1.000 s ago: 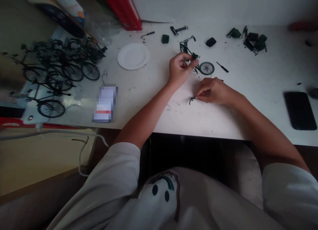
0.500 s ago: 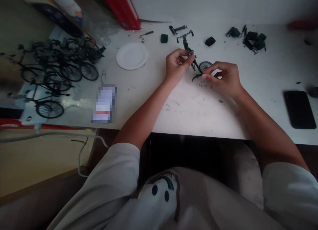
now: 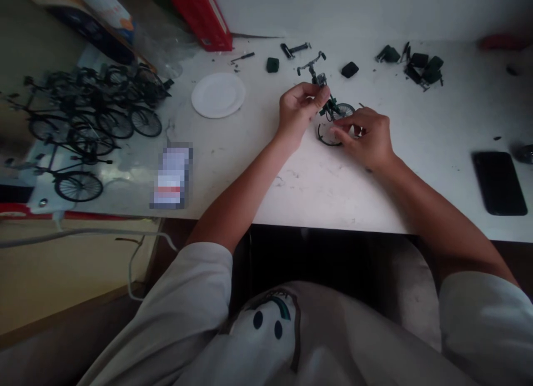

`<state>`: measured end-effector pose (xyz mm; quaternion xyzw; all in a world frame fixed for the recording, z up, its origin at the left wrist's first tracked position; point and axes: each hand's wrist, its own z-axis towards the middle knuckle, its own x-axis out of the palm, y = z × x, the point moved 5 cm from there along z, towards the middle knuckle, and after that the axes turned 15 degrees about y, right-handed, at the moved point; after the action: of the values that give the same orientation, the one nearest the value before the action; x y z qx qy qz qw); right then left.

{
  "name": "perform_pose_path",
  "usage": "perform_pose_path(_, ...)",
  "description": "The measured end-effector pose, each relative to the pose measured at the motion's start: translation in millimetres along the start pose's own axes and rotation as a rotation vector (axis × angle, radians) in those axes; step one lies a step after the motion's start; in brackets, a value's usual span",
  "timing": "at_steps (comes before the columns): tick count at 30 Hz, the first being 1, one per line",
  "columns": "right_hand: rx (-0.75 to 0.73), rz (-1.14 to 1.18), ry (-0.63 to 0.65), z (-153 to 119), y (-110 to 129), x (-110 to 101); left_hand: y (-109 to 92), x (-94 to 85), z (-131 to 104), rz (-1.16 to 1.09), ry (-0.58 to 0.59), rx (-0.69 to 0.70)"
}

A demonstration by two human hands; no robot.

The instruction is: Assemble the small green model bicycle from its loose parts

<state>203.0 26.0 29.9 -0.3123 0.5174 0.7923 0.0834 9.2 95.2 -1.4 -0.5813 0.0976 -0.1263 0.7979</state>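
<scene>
A small dark toy bicycle (image 3: 320, 79) is held above the white table, its handlebar pointing up and away. My left hand (image 3: 300, 109) pinches its frame just below the handlebar. One spoked wheel (image 3: 345, 110) shows between the hands. My right hand (image 3: 363, 135) is closed at the lower end of the bicycle, thumb and fingertips together by a thin dark curved part (image 3: 327, 140). The fingers partly hide where that part meets the frame.
Many dark toy bicycles (image 3: 79, 186) crowd the left side. A white plate (image 3: 219, 95), a screwdriver (image 3: 243, 57), a blurred-out phone (image 3: 171, 176), green and black parts (image 3: 433, 69) and a black phone (image 3: 499, 183) lie on the table (image 3: 303, 197).
The bicycle has turned a little in my left hand. My right hand has moved slightly left and down, and the curved part now shows as a wider arc below the frame.
</scene>
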Motion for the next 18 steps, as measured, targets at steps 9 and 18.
perform_pose_path(9,0.006,0.002,-0.088,-2.5,3.7,-0.8,-6.0,11.2,-8.2,-0.035,0.009,-0.011)
perform_pose_path(18,0.031,0.000,-0.092,-2.8,-0.2,2.0,-2.2,11.0,-6.3,0.025,0.028,-0.007)
